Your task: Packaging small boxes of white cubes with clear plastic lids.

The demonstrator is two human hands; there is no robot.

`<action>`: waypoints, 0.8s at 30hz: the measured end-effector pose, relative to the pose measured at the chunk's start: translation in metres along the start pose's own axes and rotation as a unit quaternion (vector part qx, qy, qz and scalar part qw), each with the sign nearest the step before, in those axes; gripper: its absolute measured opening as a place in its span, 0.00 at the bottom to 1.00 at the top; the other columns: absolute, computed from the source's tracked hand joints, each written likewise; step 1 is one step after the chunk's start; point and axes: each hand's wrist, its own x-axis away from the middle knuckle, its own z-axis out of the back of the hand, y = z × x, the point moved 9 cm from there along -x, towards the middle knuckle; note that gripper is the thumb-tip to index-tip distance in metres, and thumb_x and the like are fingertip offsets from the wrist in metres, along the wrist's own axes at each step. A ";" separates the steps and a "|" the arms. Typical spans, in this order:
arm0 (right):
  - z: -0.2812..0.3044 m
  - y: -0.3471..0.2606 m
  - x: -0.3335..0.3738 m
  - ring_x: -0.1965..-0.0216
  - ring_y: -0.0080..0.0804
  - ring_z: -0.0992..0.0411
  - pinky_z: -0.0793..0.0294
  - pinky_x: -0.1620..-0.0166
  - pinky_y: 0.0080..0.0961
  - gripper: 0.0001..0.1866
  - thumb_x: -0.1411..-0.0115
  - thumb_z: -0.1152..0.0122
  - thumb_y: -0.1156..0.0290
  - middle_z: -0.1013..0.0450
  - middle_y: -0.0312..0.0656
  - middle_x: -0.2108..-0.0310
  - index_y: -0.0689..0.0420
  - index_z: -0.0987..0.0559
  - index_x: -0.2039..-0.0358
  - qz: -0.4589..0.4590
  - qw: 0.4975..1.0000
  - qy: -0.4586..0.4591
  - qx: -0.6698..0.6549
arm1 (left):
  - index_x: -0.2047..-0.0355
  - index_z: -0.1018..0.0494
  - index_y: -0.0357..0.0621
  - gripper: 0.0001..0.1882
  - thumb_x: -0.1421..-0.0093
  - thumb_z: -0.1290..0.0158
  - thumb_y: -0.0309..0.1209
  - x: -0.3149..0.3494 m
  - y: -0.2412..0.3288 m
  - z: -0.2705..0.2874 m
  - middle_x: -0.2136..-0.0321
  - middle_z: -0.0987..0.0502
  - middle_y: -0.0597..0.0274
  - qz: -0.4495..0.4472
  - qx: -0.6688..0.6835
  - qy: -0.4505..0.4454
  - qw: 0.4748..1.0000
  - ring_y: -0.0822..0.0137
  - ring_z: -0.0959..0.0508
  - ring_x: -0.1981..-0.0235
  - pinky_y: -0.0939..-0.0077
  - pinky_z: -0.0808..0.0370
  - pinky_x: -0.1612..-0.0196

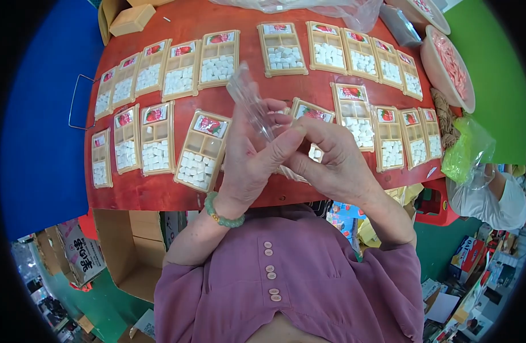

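Observation:
My left hand (254,148), a green bead bracelet on its wrist, has its fingers closed round a thin clear plastic piece (252,106) that looks like a cover or a few covers together. The fingers of my right hand (331,157) pinch the near end of it, next to my left thumb. Below my hands lies a beige tray (311,111), partly hidden by them. Left of it sits another beige tray (203,151) with white cube-like pieces and a packet picturing red fruit. A similar tray (354,117) on the right seems to have clear plastic over it.
Two rows of filled trays (283,50) cover the red table (263,197). At the right edge stands a white bowl (471,103) of pink packets, beside a yellow-green bag (466,151). Another person's arm (497,186) shows there. An open cardboard box (140,251) is below the table's left front.

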 end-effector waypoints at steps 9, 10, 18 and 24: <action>-0.014 0.030 0.006 0.77 0.10 0.36 0.39 0.74 0.10 0.06 0.49 0.37 0.80 0.31 0.29 0.78 0.58 0.27 0.76 -0.160 0.947 -0.056 -0.275 | 0.43 0.43 0.39 0.33 0.49 0.41 0.24 0.005 -0.010 0.015 0.60 0.32 0.65 0.080 0.154 -0.027 0.984 0.75 0.29 0.59 0.79 0.31 0.55; -0.012 0.031 0.005 0.77 0.10 0.36 0.39 0.74 0.10 0.06 0.49 0.37 0.80 0.31 0.29 0.78 0.58 0.27 0.76 -0.159 0.947 -0.057 -0.274 | 0.44 0.42 0.39 0.33 0.49 0.42 0.24 0.003 -0.010 0.018 0.61 0.31 0.66 0.076 0.147 -0.026 0.986 0.75 0.29 0.59 0.80 0.31 0.55; 0.046 0.057 -0.007 0.76 0.12 0.35 0.38 0.73 0.10 0.05 0.46 0.41 0.80 0.29 0.30 0.76 0.60 0.23 0.67 -0.150 0.969 0.109 -0.163 | 0.46 0.41 0.39 0.30 0.48 0.43 0.24 -0.014 0.004 0.021 0.60 0.30 0.63 0.089 0.149 -0.018 0.985 0.73 0.29 0.58 0.79 0.32 0.53; 0.121 0.093 -0.027 0.76 0.13 0.37 0.41 0.71 0.11 0.06 0.42 0.44 0.73 0.31 0.29 0.76 0.60 0.23 0.66 -0.175 0.957 0.220 -0.076 | 0.43 0.44 0.37 0.29 0.45 0.49 0.26 -0.029 0.002 0.010 0.53 0.32 0.55 0.108 0.086 -0.037 0.990 0.65 0.28 0.53 0.73 0.31 0.51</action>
